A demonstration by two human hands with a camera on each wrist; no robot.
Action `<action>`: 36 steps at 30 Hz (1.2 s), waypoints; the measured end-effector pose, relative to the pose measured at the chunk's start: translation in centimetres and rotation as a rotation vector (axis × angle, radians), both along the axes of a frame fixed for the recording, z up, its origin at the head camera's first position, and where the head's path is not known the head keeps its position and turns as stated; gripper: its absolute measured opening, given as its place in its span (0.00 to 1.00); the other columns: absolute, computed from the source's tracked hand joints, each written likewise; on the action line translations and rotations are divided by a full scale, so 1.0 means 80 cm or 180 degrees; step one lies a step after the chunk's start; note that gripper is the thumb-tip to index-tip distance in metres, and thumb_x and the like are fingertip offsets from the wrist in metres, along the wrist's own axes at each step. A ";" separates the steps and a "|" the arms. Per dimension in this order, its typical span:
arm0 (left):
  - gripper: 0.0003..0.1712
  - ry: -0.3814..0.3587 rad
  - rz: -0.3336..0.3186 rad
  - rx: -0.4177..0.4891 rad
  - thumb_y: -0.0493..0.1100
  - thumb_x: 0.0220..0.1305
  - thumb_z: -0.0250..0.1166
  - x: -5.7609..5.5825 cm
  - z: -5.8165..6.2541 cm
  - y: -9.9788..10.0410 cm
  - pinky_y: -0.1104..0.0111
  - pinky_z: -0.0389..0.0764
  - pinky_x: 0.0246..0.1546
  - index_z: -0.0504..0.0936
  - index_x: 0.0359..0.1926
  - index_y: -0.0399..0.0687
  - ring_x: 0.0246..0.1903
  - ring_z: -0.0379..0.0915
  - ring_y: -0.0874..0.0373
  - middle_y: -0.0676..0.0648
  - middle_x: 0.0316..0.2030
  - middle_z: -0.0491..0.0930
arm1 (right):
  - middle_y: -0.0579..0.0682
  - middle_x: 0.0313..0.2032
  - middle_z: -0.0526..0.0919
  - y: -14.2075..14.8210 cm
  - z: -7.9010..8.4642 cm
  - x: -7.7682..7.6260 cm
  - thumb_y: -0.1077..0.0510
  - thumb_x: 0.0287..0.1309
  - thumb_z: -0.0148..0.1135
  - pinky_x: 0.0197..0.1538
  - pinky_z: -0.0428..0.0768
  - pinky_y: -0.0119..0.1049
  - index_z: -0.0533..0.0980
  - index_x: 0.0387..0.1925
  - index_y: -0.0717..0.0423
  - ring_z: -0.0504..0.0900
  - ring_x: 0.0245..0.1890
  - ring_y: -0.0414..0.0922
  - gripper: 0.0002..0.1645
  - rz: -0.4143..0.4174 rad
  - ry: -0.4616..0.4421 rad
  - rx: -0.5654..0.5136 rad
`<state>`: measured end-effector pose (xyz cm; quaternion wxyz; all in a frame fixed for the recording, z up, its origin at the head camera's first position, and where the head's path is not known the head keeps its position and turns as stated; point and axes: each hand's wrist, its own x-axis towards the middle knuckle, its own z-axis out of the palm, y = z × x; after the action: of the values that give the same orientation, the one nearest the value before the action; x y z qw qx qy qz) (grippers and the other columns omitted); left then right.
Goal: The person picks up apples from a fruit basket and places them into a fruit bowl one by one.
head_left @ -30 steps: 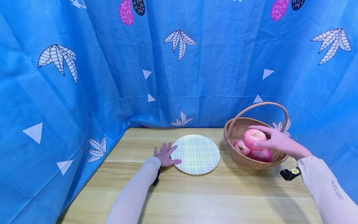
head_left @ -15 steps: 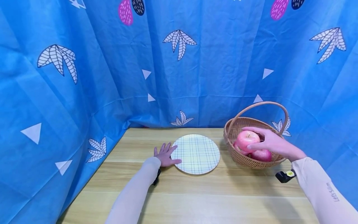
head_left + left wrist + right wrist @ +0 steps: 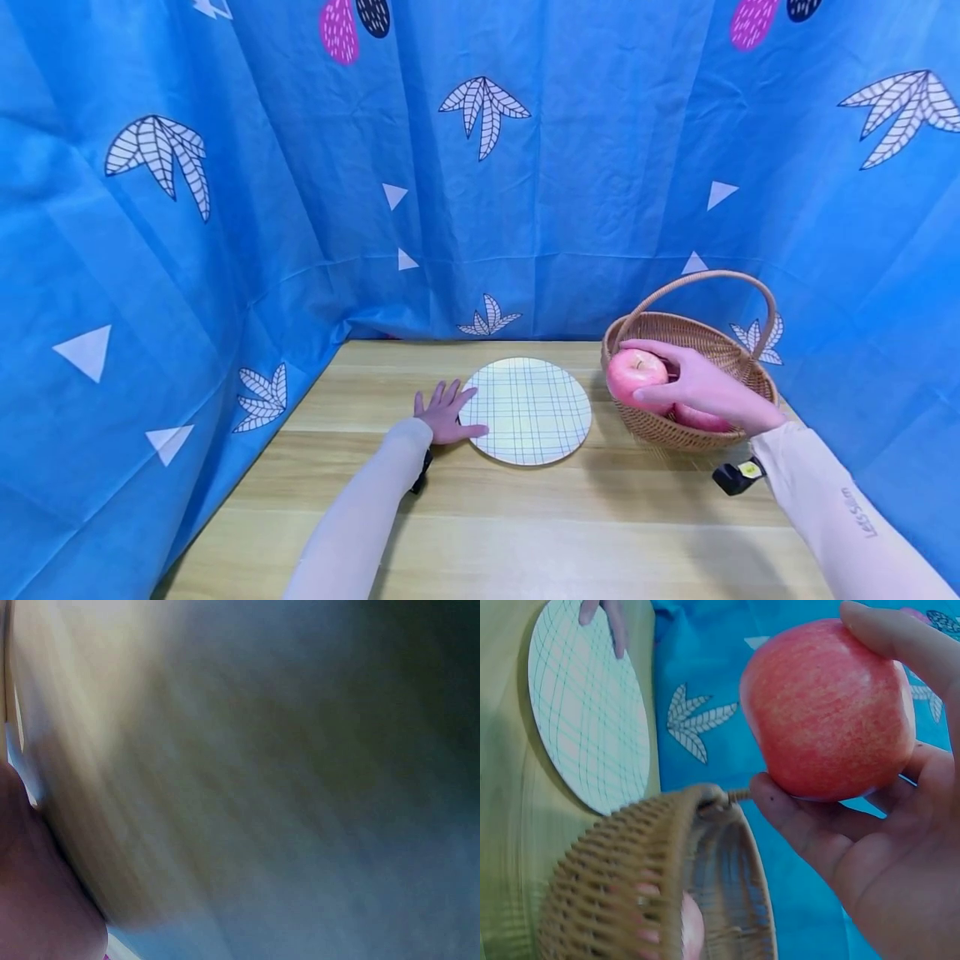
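Observation:
A red apple (image 3: 634, 377) is gripped between the thumb and fingers of my right hand (image 3: 697, 385), above the left rim of a wicker basket (image 3: 660, 435). The right wrist view shows this apple (image 3: 829, 712) clear of the basket's edge. Inside the basket lies another apple (image 3: 701, 417), partly covered by my hand; whether more are behind it is hidden. My left hand (image 3: 447, 414) has its fingers spread, with fingertips and thumb on the left edge of a round plate (image 3: 528, 412) with a checked pattern. The left wrist view is mostly blurred tabletop.
The basket's arched handle (image 3: 701, 277) rises behind my right hand. A light wooden table (image 3: 525, 533) carries everything. A blue patterned curtain (image 3: 585, 167) hangs along the back and both sides.
My right hand has moved left with the apple, from over the middle of the basket to its left rim. My left hand and the plate have stayed put.

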<state>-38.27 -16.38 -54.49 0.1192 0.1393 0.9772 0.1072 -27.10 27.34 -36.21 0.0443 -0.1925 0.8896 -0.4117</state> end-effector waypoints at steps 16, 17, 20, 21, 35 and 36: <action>0.65 -0.0029 -0.0009 0.0003 0.95 0.42 0.42 0.002 0.008 0.001 0.36 0.21 0.72 0.39 0.79 0.80 0.80 0.19 0.47 0.53 0.81 0.30 | 0.49 0.61 0.77 -0.046 -0.005 -0.014 0.44 0.52 0.77 0.55 0.80 0.42 0.64 0.73 0.35 0.73 0.59 0.52 0.49 0.0104 -0.0245 -0.0368; 0.65 -0.0031 -0.0011 0.0007 0.94 0.43 0.42 0.002 0.008 0.001 0.36 0.21 0.71 0.39 0.79 0.80 0.80 0.19 0.47 0.53 0.81 0.30 | 0.49 0.61 0.77 -0.049 -0.006 -0.015 0.44 0.51 0.77 0.55 0.80 0.41 0.65 0.73 0.36 0.74 0.58 0.52 0.49 0.0100 -0.0234 -0.0376; 0.64 -0.0024 -0.0013 0.0036 0.94 0.44 0.44 0.004 0.008 0.001 0.35 0.21 0.71 0.41 0.80 0.78 0.80 0.21 0.45 0.51 0.82 0.32 | 0.50 0.60 0.77 -0.055 -0.009 -0.019 0.43 0.51 0.78 0.54 0.80 0.39 0.64 0.73 0.37 0.76 0.57 0.51 0.50 0.0077 -0.0169 -0.0338; 0.64 -0.0026 -0.0015 0.0030 0.94 0.44 0.44 0.004 0.008 0.001 0.34 0.22 0.71 0.41 0.80 0.78 0.80 0.21 0.45 0.51 0.82 0.32 | 0.50 0.60 0.78 -0.057 -0.010 -0.021 0.42 0.50 0.78 0.54 0.80 0.38 0.65 0.73 0.37 0.76 0.57 0.51 0.50 0.0055 -0.0161 -0.0325; 0.63 0.0033 -0.0005 -0.0034 0.94 0.43 0.43 -0.002 0.000 -0.001 0.36 0.25 0.72 0.40 0.79 0.82 0.80 0.21 0.47 0.53 0.82 0.31 | 0.48 0.57 0.79 -0.095 -0.019 -0.033 0.44 0.50 0.79 0.54 0.82 0.42 0.67 0.70 0.31 0.78 0.55 0.51 0.47 0.0128 -0.0223 -0.0564; 0.63 0.0035 -0.0009 -0.0029 0.94 0.43 0.43 -0.001 0.000 -0.001 0.36 0.25 0.72 0.40 0.79 0.82 0.80 0.21 0.47 0.53 0.81 0.31 | 0.48 0.57 0.79 -0.097 -0.020 -0.034 0.43 0.49 0.79 0.54 0.81 0.42 0.67 0.70 0.31 0.78 0.55 0.50 0.47 0.0121 -0.0206 -0.0546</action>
<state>-38.37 -16.42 -54.47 0.1146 0.1407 0.9781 0.1018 -29.82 19.56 -37.84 0.0641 -0.1991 0.8454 -0.4915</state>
